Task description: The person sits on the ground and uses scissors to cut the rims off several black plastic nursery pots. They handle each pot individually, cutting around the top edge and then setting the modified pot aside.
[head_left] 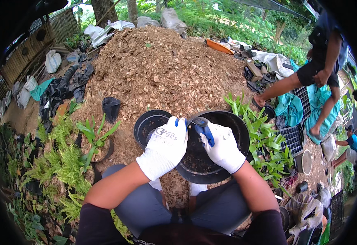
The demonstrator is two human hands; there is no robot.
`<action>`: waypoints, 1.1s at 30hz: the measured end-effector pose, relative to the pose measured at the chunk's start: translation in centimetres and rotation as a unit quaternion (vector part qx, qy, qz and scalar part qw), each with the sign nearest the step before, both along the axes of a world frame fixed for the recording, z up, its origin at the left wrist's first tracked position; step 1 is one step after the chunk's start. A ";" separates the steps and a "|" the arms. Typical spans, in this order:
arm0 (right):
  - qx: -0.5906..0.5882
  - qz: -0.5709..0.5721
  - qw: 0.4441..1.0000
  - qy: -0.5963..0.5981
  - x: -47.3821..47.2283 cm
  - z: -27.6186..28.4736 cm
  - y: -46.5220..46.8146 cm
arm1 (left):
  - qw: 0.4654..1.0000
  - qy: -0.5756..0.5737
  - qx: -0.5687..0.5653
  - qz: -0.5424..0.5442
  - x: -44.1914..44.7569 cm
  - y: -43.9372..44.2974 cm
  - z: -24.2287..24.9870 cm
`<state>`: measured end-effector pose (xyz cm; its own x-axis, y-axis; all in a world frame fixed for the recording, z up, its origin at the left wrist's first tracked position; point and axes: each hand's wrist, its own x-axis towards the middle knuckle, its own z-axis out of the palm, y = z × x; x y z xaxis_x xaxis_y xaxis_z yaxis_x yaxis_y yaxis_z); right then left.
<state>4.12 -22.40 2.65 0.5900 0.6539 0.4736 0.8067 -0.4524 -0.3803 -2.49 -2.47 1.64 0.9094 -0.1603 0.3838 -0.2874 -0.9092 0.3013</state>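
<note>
My right hand [222, 145], in a white knit glove with a blue palm, is closed around a small dark tool [200, 121]; its exact kind is unclear. Beside it my left hand [167, 142] wears a matching glove, its fingers curled near the tool. Whatever is in the left fingers is hidden. Beneath both hands is a large round black plastic pot [203, 178], tilted between my knees, with bits of soil inside. A smaller black plastic pot [141, 124] stands to its left, partly covered by my left hand.
A large heap of wood chips [166, 70] rises ahead. Ferns [71, 165] and a potted strap-leaved plant [97, 139] stand left; more leafy plants [264, 137] stand right. A black nursery bag [111, 108] is near the heap. A person [322, 58] stands by seedling trays [290, 139] at right; another crouches farther off.
</note>
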 end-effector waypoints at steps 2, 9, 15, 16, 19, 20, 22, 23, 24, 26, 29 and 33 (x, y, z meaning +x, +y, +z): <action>-0.032 -0.015 0.999 -0.026 0.0 -0.6 0.3 | 0.999 0.024 0.033 -0.004 -0.2 -0.3 -0.1; 0.205 0.058 0.877 0.431 -1.3 -2.6 0.6 | 0.995 0.058 0.077 -0.024 -1.1 -0.8 -0.5; -0.017 -0.014 0.998 0.057 -1.0 -2.9 1.1 | 0.995 0.039 0.074 -0.051 -0.8 -0.6 -2.5; -0.051 -0.010 0.999 0.004 -1.0 -2.8 1.2 | 0.992 0.054 0.088 -0.067 -0.7 -0.4 -2.9; -0.062 -0.029 0.996 -0.061 -0.5 -2.2 2.2 | 0.985 -0.141 0.053 -0.084 -0.2 0.3 -3.5; -0.012 -0.025 1.000 0.009 -0.2 -1.8 2.5 | 0.998 -0.032 0.035 -0.028 0.3 0.3 -3.6; 0.136 -0.001 0.938 0.319 -0.1 -0.9 2.7 | 1.000 -0.019 -0.017 -0.011 1.5 0.7 -3.3; 0.225 0.043 0.858 0.461 -0.2 -0.3 2.5 | 0.995 -0.097 -0.016 -0.018 1.9 1.1 -3.2; 0.239 0.022 0.849 0.470 -0.5 0.0 2.5 | 0.994 -0.107 0.017 0.004 2.6 1.5 -3.1; -0.025 -0.013 0.998 0.064 -1.9 0.7 1.5 | 0.994 -0.081 0.006 0.071 4.5 4.0 -2.7; -0.093 -0.047 0.981 -0.167 -1.9 1.5 -0.4 | 0.981 -0.024 -0.090 0.169 6.1 8.7 -2.7; 0.234 -0.201 0.948 0.074 2.0 1.8 -3.6 | 0.955 -0.059 -0.272 0.102 6.6 11.2 -3.2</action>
